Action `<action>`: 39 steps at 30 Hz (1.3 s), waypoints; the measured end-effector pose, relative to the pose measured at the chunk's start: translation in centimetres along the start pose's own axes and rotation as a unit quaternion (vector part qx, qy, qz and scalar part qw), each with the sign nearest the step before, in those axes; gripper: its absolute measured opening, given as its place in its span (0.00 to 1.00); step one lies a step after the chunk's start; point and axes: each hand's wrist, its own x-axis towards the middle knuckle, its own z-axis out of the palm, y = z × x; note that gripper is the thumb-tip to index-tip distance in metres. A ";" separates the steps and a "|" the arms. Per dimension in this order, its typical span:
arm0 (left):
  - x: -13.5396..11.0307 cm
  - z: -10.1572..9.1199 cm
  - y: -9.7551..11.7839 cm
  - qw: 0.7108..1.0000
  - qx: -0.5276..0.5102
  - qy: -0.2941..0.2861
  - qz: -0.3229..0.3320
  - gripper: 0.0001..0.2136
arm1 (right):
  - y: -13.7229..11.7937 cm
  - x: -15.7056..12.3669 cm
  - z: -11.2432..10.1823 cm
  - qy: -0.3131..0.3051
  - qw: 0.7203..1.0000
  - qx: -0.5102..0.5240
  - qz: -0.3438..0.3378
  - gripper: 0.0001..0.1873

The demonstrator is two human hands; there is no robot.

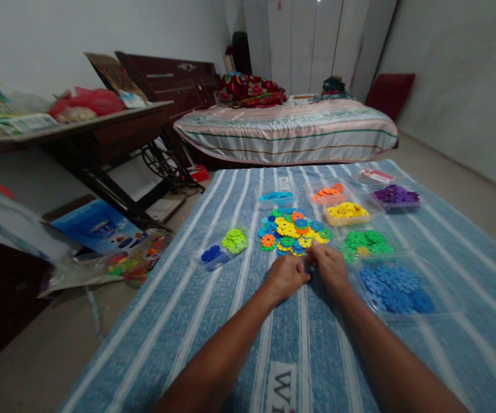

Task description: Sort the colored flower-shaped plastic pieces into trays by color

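Note:
My left hand (287,276) is closed at the near edge of a mixed pile of notched plastic discs (288,228) in yellow, blue, green and orange. Close beside it, my right hand (328,267) is closed too, its fingertips by the pile's front right edge. Whatever the fingers hold, if anything, is hidden. To the right of my right hand stand clear boxes of green discs (370,242) and blue discs (396,289). A box left of the pile holds lime discs (234,241) and dark blue discs (211,254).
Behind the pile, more boxes hold light blue discs (276,196), orange discs (327,193), yellow discs (347,211) and purple discs (396,195). All rest on a striped blue cloth (213,321). A bed (286,132) stands beyond, a cluttered sewing table (114,123) at left.

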 end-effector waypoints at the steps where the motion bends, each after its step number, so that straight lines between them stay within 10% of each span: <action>1: -0.3 -0.3 -0.3 0.999 -0.033 0.003 0.006 0.07 | 0.1 0.1 0.0 -0.003 1.000 -0.002 -0.003 0.32; 13: -3.3 -14.9 -5.1 0.981 0.024 0.182 -0.058 0.12 | 0.5 0.9 0.3 -0.017 1.000 0.001 -0.016 0.32; 19: -3.2 -17.7 -8.8 0.972 0.123 0.157 -0.120 0.13 | 1.1 0.9 0.3 -0.022 1.000 -0.004 -0.018 0.31; 27: -4.2 -16.9 -7.8 0.946 0.205 0.213 -0.134 0.11 | 0.7 0.7 0.2 -0.027 1.000 -0.002 -0.012 0.32; 34: -4.3 -9.5 -4.0 0.993 0.078 0.068 0.059 0.10 | 0.4 0.1 -0.1 -0.027 0.999 -0.020 -0.005 0.32; 39: -1.9 -5.0 -3.3 0.990 0.113 0.052 0.066 0.10 | 0.1 -0.6 -0.4 -0.038 0.996 -0.076 -0.028 0.32</action>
